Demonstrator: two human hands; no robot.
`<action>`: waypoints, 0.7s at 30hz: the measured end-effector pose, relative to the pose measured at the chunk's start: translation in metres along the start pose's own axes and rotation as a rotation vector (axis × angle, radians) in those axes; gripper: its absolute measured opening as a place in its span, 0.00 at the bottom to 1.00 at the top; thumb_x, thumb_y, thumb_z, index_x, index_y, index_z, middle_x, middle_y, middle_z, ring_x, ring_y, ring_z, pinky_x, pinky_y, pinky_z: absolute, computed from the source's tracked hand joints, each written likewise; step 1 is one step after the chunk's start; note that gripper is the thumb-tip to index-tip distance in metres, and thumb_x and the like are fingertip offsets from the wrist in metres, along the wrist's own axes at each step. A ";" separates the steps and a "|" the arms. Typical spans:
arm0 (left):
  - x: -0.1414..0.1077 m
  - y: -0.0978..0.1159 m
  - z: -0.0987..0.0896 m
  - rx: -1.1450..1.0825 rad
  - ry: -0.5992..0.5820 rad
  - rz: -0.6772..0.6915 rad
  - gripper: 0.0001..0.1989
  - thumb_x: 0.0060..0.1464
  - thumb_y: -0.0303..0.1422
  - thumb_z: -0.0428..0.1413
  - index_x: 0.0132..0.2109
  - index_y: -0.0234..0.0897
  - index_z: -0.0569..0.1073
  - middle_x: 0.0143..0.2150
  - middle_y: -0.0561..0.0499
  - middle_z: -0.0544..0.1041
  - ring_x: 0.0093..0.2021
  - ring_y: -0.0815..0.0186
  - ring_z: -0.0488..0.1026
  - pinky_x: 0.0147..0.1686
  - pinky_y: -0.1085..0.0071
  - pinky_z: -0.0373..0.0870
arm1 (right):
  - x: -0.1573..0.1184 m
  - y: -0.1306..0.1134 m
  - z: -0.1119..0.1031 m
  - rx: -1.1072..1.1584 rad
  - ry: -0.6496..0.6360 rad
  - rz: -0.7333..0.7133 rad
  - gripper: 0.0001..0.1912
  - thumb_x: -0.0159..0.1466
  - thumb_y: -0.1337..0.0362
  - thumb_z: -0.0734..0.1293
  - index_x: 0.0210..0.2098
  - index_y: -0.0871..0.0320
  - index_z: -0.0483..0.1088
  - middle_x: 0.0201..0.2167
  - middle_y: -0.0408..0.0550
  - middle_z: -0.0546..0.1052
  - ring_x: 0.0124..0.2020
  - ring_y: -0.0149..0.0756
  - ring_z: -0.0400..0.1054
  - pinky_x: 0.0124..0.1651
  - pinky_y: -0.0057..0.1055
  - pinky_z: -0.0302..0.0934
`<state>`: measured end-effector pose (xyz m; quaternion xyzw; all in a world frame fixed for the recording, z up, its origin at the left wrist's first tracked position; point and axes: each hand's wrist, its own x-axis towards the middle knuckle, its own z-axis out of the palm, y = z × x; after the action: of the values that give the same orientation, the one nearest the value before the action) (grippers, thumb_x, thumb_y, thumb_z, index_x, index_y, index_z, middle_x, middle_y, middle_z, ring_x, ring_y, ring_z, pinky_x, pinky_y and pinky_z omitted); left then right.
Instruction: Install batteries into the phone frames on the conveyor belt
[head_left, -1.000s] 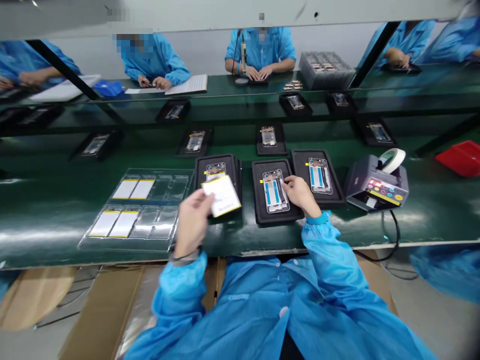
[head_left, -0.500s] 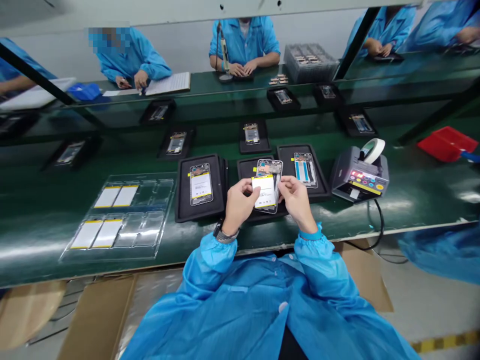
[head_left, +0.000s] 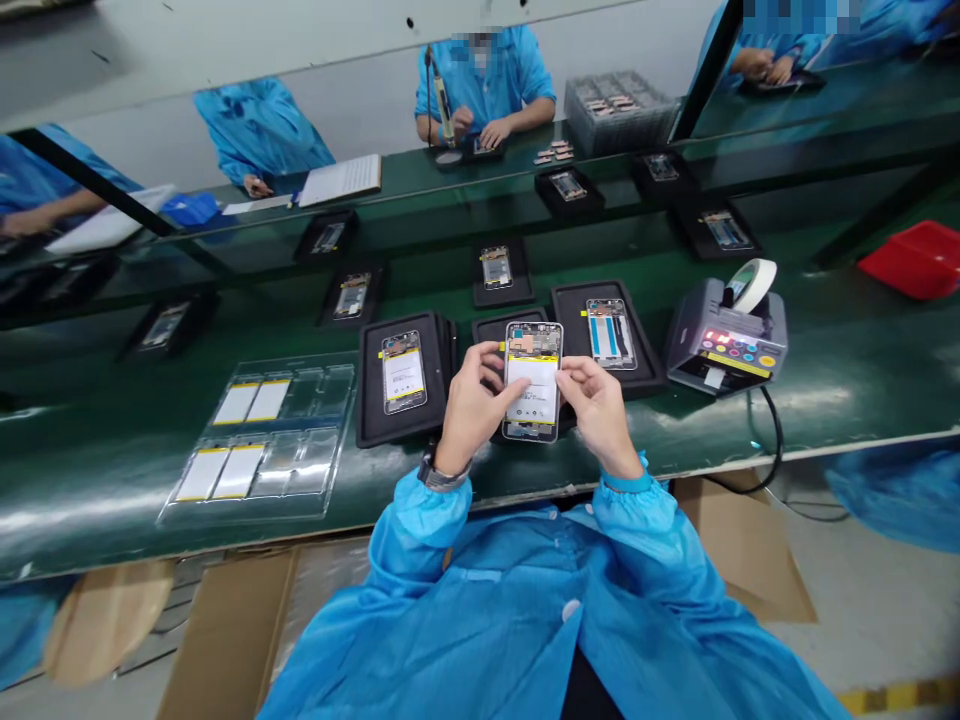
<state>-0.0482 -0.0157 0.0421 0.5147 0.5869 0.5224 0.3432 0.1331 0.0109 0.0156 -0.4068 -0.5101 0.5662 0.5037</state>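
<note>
The left hand (head_left: 478, 400) and right hand (head_left: 596, 405) are grasping a phone frame (head_left: 534, 341) by its sides, over a black tray (head_left: 489, 328); a white battery (head_left: 540, 395) is lying inside it. The green surface (head_left: 90, 440) is carrying a clear tray (head_left: 304, 458) leftward and a tape dispenser (head_left: 727, 335) rightward. Beyond, a person in blue (head_left: 517, 75) is working before a pale wall (head_left: 360, 110).

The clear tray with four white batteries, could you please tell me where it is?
In the head view, the clear tray lies on the green table to the person's left, with a black tray holding a phone between it and the left hand.
</note>
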 end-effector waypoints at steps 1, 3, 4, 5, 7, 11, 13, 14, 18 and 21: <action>0.001 -0.002 0.002 -0.094 -0.072 -0.053 0.27 0.47 0.38 0.74 0.53 0.37 0.76 0.44 0.47 0.81 0.34 0.67 0.76 0.33 0.73 0.73 | -0.001 -0.001 0.000 -0.006 -0.002 0.000 0.25 0.62 0.40 0.72 0.44 0.53 0.70 0.32 0.45 0.79 0.30 0.38 0.73 0.33 0.34 0.69; 0.000 -0.007 0.006 -0.276 -0.193 -0.149 0.26 0.48 0.43 0.73 0.50 0.35 0.77 0.44 0.44 0.83 0.38 0.61 0.80 0.39 0.68 0.77 | -0.002 -0.002 -0.001 -0.005 -0.005 0.003 0.26 0.61 0.39 0.73 0.44 0.53 0.70 0.33 0.46 0.80 0.33 0.39 0.74 0.37 0.35 0.71; -0.001 -0.009 0.008 -0.342 -0.218 -0.177 0.25 0.49 0.45 0.73 0.48 0.34 0.77 0.44 0.43 0.84 0.39 0.60 0.81 0.41 0.66 0.79 | -0.002 -0.002 -0.001 -0.001 -0.004 0.006 0.26 0.61 0.39 0.73 0.44 0.53 0.70 0.33 0.46 0.80 0.34 0.39 0.75 0.38 0.36 0.72; -0.003 -0.011 0.011 -0.386 -0.217 -0.189 0.25 0.49 0.46 0.73 0.46 0.34 0.77 0.43 0.42 0.84 0.40 0.58 0.82 0.43 0.64 0.80 | -0.003 -0.002 0.000 0.004 0.000 0.011 0.26 0.61 0.39 0.73 0.44 0.53 0.70 0.34 0.46 0.80 0.35 0.40 0.75 0.39 0.36 0.72; -0.008 -0.012 0.017 -0.415 -0.181 -0.176 0.25 0.49 0.47 0.73 0.45 0.34 0.77 0.43 0.43 0.84 0.41 0.57 0.82 0.44 0.63 0.80 | -0.004 -0.003 0.001 0.004 0.025 0.014 0.25 0.61 0.40 0.73 0.43 0.53 0.70 0.33 0.46 0.79 0.35 0.39 0.75 0.38 0.35 0.71; -0.014 -0.010 0.031 -0.416 -0.138 -0.160 0.24 0.54 0.49 0.70 0.46 0.35 0.76 0.46 0.43 0.84 0.43 0.59 0.82 0.45 0.66 0.79 | -0.008 -0.004 0.007 -0.068 0.115 -0.048 0.19 0.64 0.45 0.72 0.40 0.54 0.69 0.28 0.42 0.74 0.29 0.34 0.70 0.33 0.30 0.66; -0.015 -0.010 0.039 -0.413 -0.063 -0.171 0.24 0.57 0.52 0.67 0.45 0.35 0.75 0.44 0.45 0.83 0.42 0.61 0.81 0.43 0.68 0.77 | -0.010 -0.004 0.011 -0.109 0.141 -0.090 0.18 0.65 0.46 0.72 0.39 0.54 0.69 0.27 0.41 0.72 0.28 0.33 0.68 0.32 0.30 0.65; -0.014 -0.010 0.043 -0.404 -0.014 -0.175 0.24 0.59 0.53 0.65 0.44 0.35 0.75 0.42 0.46 0.83 0.40 0.63 0.80 0.41 0.70 0.76 | -0.011 -0.004 0.013 -0.124 0.148 -0.106 0.18 0.66 0.47 0.71 0.40 0.54 0.69 0.28 0.41 0.72 0.28 0.33 0.67 0.32 0.30 0.65; -0.011 -0.015 0.053 -0.376 0.088 -0.187 0.24 0.59 0.54 0.65 0.43 0.35 0.75 0.40 0.47 0.82 0.38 0.65 0.78 0.37 0.72 0.73 | -0.014 -0.002 0.018 -0.174 0.166 -0.140 0.17 0.67 0.48 0.70 0.41 0.54 0.69 0.29 0.41 0.73 0.29 0.33 0.68 0.33 0.30 0.65; -0.010 -0.017 0.053 -0.398 0.085 -0.193 0.24 0.57 0.53 0.66 0.43 0.35 0.76 0.41 0.47 0.82 0.39 0.64 0.78 0.38 0.72 0.73 | -0.015 0.000 0.018 -0.191 0.161 -0.151 0.15 0.68 0.49 0.69 0.41 0.54 0.69 0.29 0.42 0.73 0.29 0.33 0.69 0.33 0.30 0.65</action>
<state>0.0002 -0.0098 0.0123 0.3558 0.5327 0.6138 0.4614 0.1176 -0.0070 0.0175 -0.4574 -0.5486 0.4412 0.5433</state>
